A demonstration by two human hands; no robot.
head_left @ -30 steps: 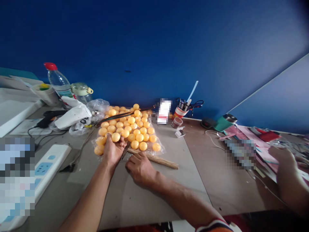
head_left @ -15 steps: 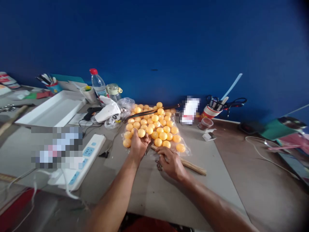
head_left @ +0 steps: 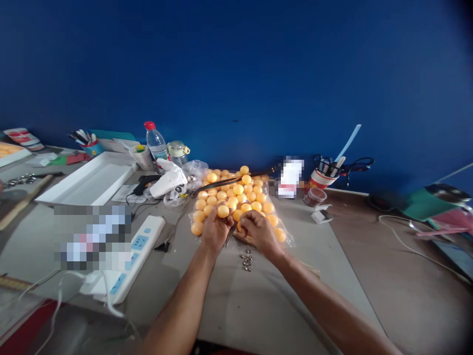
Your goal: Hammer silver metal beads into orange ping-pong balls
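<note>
My left hand [head_left: 215, 230] is closed around an orange ping-pong ball [head_left: 222, 211], held up between thumb and fingers. A dark, narrow pointed tool [head_left: 229, 234] juts out below its fingers. Just to the right, my right hand [head_left: 260, 232] is pinched, with its fingertips facing the left hand; whatever is in the pinch is too small to make out. Several small shiny metal pieces [head_left: 246, 261] lie on the table below the hands. Behind both hands, many orange balls [head_left: 238, 189] rest on clear plastic, crossed by a dark strap.
To the left are a white power strip [head_left: 138, 242], a white tray [head_left: 90, 178], a red-capped bottle [head_left: 155, 143] and a glue gun [head_left: 146, 183]. On the right stand a phone with a blurred screen [head_left: 290, 176], a cup of tools [head_left: 320, 178] and a small tub [head_left: 316, 196].
My right hand has risen from beside the metal pieces toward my left hand, uncovering more of them. The left hand still holds the ball. The view has shifted slightly.
</note>
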